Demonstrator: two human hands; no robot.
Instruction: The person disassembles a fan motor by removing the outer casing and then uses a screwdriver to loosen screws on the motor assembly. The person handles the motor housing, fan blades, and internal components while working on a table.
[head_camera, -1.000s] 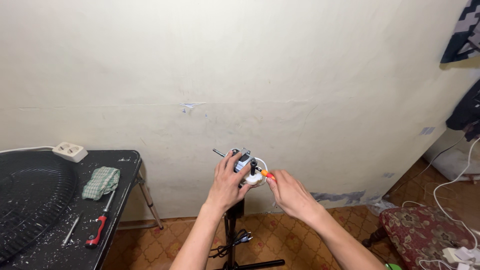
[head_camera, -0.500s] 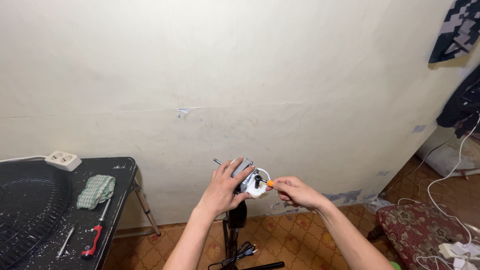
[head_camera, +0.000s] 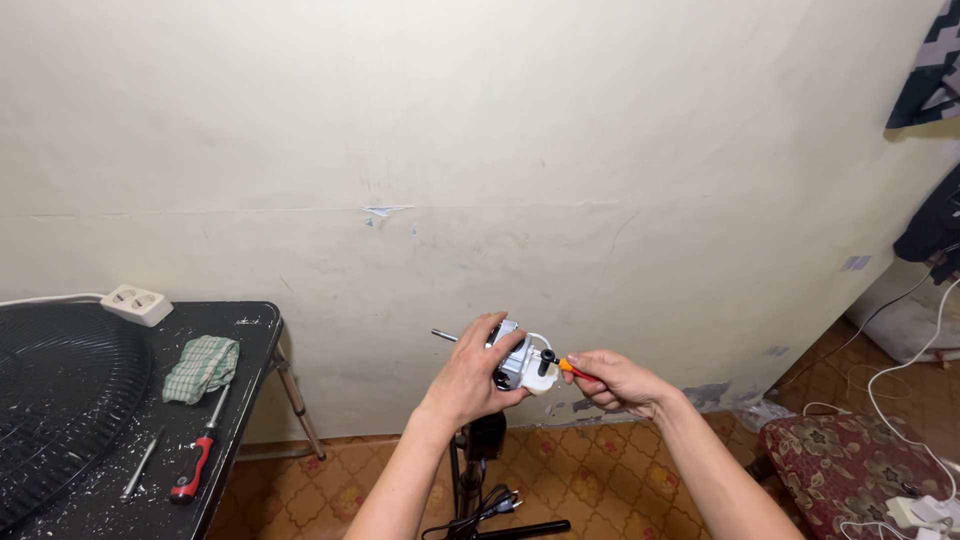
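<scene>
Left hand (head_camera: 472, 375) clasped around fan motor (head_camera: 520, 362) — right hand (head_camera: 615, 380) pinching orange-handled screwdriver (head_camera: 572, 369) against it.

Black table (head_camera: 255, 322) bears fan grille (head_camera: 60, 400), cloth (head_camera: 202, 367), screwdrivers (head_camera: 195, 468), socket strip (head_camera: 138, 304)

Light: I see soft, even indoor brightness on the wall (head_camera: 480, 150); faint shadows
Focus: sharp; edges bend slightly

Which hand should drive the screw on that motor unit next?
Probably the right hand: it holds the orange-handled screwdriver, tip at the motor unit. The left hand grips and steadies the unit.
</scene>
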